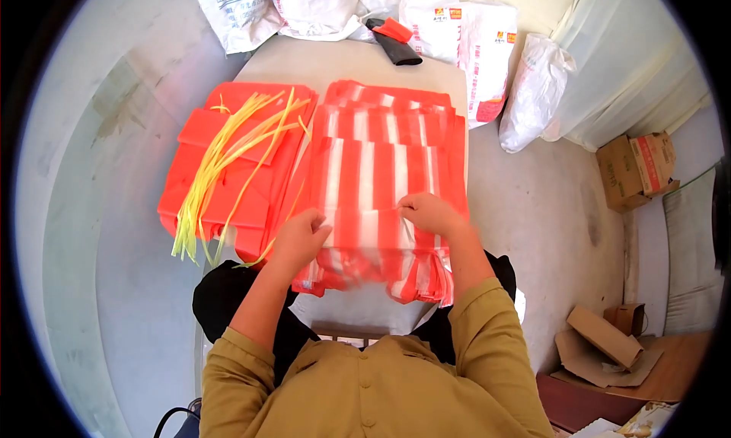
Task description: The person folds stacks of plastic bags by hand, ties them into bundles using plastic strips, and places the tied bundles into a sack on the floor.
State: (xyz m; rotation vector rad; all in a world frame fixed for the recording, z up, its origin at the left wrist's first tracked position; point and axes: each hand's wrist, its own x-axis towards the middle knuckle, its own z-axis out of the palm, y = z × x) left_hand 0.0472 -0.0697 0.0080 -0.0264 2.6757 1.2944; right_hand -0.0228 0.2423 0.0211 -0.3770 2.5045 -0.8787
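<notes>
A stack of red-and-white striped plastic bags (pixel 378 160) lies in front of me, its near edge hanging over the table edge toward my lap. My left hand (pixel 304 236) pinches the left side of the top striped bag. On the same bag's right side, my right hand (pixel 429 213) grips with fingers closed. The lower part of the bag is blurred. To the left lies a pile of folded red plastic bags (pixel 202 152), with a bundle of yellow-green strips (pixel 221 160) spread across it.
A black tube-like object with a red piece (pixel 400 50) lies at the table's far end. White printed sacks (pixel 487 57) stand behind the table (pixel 289 60). Cardboard boxes (pixel 638 172) are on the right, with flattened cardboard (pixel 605 347) at lower right.
</notes>
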